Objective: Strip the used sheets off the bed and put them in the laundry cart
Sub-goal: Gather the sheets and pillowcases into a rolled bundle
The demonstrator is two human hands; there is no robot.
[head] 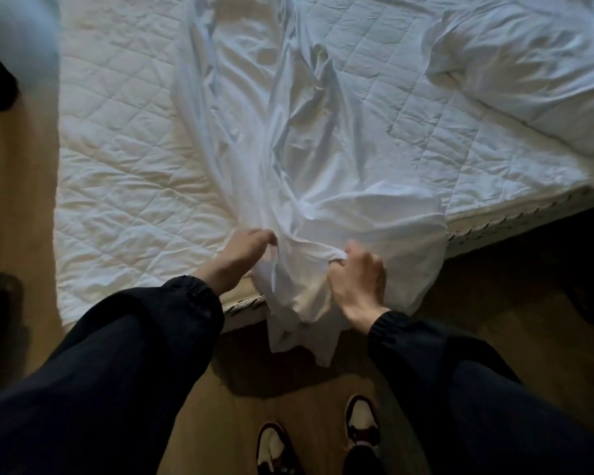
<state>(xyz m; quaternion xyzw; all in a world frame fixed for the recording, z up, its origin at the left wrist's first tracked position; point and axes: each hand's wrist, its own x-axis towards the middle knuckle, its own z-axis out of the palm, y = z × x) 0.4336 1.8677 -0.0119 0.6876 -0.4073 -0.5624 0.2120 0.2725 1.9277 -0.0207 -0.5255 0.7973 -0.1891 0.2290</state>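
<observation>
Fingers of left hand (247,250) and right hand (355,277) clutch the sheet (288,149) at the bed (124,159) edge. Its length runs straight ahead.

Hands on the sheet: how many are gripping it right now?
2. The left hand holds the sheet at the near edge of the bed; the right hand grips a bunched fold just right of it. Part of each grip is hidden in fabric.
</observation>
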